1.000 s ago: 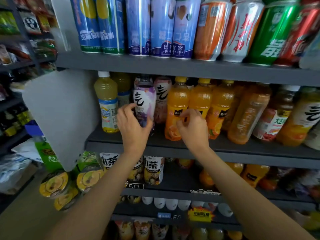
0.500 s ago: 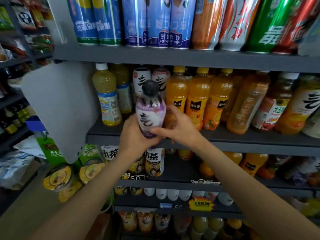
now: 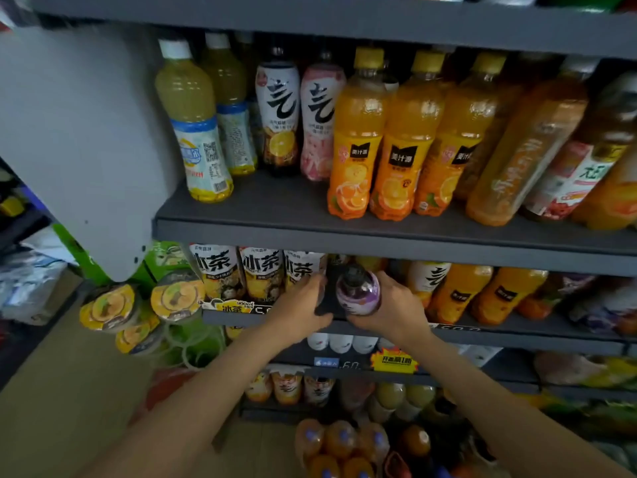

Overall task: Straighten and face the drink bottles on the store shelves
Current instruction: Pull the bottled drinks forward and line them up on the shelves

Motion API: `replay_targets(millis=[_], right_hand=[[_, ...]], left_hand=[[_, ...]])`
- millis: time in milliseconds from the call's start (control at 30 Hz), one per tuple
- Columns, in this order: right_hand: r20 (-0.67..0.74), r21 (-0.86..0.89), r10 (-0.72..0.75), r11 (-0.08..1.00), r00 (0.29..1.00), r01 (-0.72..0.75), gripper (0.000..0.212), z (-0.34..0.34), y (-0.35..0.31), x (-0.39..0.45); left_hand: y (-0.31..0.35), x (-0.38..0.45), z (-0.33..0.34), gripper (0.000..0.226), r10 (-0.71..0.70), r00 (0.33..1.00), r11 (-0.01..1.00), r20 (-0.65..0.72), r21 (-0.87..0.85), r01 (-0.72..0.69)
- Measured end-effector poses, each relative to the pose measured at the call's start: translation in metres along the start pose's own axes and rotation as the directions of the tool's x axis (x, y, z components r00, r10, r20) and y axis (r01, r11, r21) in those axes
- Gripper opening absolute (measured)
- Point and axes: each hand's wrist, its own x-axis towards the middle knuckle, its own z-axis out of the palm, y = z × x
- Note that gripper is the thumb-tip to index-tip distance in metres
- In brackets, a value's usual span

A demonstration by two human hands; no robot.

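A purple-labelled bottle with a black cap (image 3: 358, 293) is tilted toward me at the front edge of the lower shelf (image 3: 517, 334). My right hand (image 3: 396, 307) grips it from the right side. My left hand (image 3: 298, 303) lies just left of it, fingers stretched into the dark gap beside a white tea bottle (image 3: 303, 270), thumb near the purple bottle's base. On the shelf above (image 3: 275, 229) stand a white bottle (image 3: 277, 112) and a pink bottle (image 3: 319, 119) of the same brand, set back, then orange juice bottles (image 3: 355, 143) at the front.
Pale yellow drink bottles (image 3: 194, 125) stand at the upper shelf's left end beside a grey side panel (image 3: 79, 132). Orange bottles (image 3: 455, 291) fill the lower shelf to the right. Lidded cups (image 3: 175, 294) hang at the left. More bottles sit on the shelves below.
Both hands carried the purple bottle down from the upper shelf's front to the lower shelf. My view tilted downward, so the top row of cans has left the frame.
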Motion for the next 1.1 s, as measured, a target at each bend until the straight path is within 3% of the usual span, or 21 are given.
replay_targets(millis=[167, 333, 467, 633, 833, 933, 1100], right_hand=[[0.014, 0.100, 0.146, 0.984, 0.989, -0.147, 0.069, 0.017, 0.012, 0.017], [0.010, 0.245, 0.272, 0.932, 0.962, -0.266, 0.070, 0.044, -0.012, 0.037], [0.055, 0.254, 0.347, 0.902, 0.936, -0.350, 0.073, 0.044, -0.007, 0.055], [0.192, 0.255, 0.307, 0.902, 0.932, -0.349, 0.069, 0.037, 0.000, 0.063], [0.203, 0.252, 0.380, 0.871, 0.903, -0.423, 0.074, 0.049, -0.001, 0.055], [0.217, 0.262, 0.447, 0.830, 0.868, -0.492, 0.062, 0.059, -0.005, 0.056], [0.157, 0.334, 0.416, 0.831, 0.896, -0.444, 0.055, 0.070, -0.003, 0.058]], left_hand=[[-0.012, -0.008, -0.008, 0.053, -0.100, 0.993, 0.994, -0.060, 0.041, 0.103], [-0.027, -0.019, -0.009, 0.052, -0.100, 0.994, 0.992, -0.045, 0.077, 0.103], [-0.034, -0.008, -0.016, 0.053, -0.106, 0.991, 0.989, -0.077, 0.093, 0.113], [-0.023, 0.008, -0.009, 0.052, -0.083, 0.996, 0.987, -0.037, 0.137, 0.087], [-0.010, 0.023, 0.014, 0.063, -0.030, 0.995, 0.990, 0.093, 0.143, 0.016], [-0.008, 0.029, 0.021, 0.071, -0.024, 0.995, 0.976, 0.096, 0.216, 0.002], [-0.007, 0.033, 0.021, 0.079, -0.050, 0.992, 0.968, 0.118, 0.251, 0.019]])
